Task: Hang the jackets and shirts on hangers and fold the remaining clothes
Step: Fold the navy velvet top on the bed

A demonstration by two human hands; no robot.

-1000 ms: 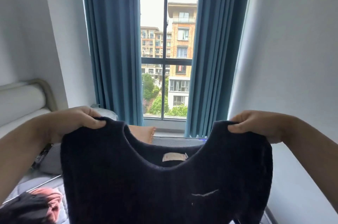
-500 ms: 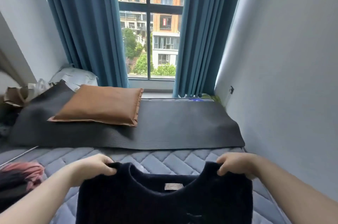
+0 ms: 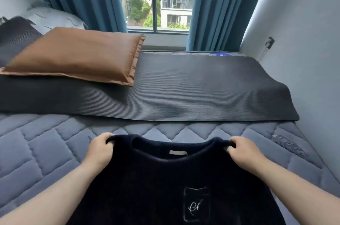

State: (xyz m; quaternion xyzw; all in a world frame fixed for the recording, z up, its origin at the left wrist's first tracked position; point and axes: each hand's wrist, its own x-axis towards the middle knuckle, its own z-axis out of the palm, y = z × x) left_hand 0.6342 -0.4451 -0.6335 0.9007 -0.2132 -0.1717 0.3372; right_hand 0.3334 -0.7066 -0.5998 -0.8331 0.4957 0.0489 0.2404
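A dark navy knit top (image 3: 165,184) with a round neck, a small pale label inside the collar and a white stitched pocket outline on the chest is spread in front of me over the quilted blue mattress (image 3: 46,151). My left hand (image 3: 100,148) grips its left shoulder. My right hand (image 3: 242,152) grips its right shoulder. The lower part of the top runs out of the frame at the bottom.
A dark ribbed mat (image 3: 184,92) lies across the far part of the bed with an orange-brown pillow (image 3: 77,53) on its left half. A pale pillow (image 3: 53,19) sits at the back left. Blue curtains (image 3: 217,7) frame the window; a grey wall (image 3: 303,41) borders the bed's right side.
Both hands have lowered the top from chest height in front of the window down onto the mattress. My view has tilted down to the bed.
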